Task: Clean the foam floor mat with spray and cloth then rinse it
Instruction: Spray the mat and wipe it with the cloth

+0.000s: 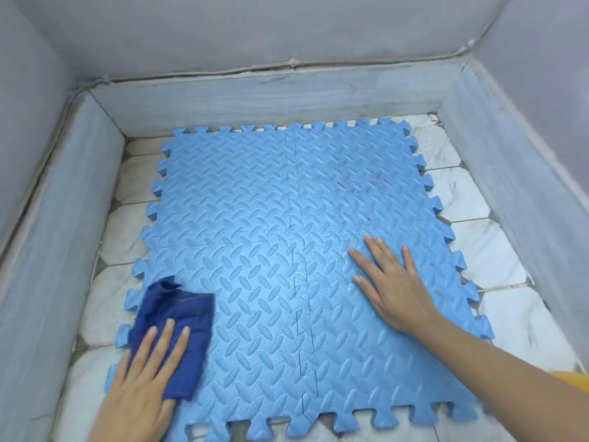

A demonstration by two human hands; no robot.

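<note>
The wiping seems underway; left hand (143,374), fingers flat, presses the blue cloth (178,327) on the foam mat (255,218); right hand (392,288) lies spread, holding nothing; dark marks (357,183) remain; rinsing is not done, I judge.

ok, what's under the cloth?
The cloth lies on the mat's near-left corner, with the left hand pressing flat on top. The mat surface beneath it is covered, so its state there can't be seen.
</note>
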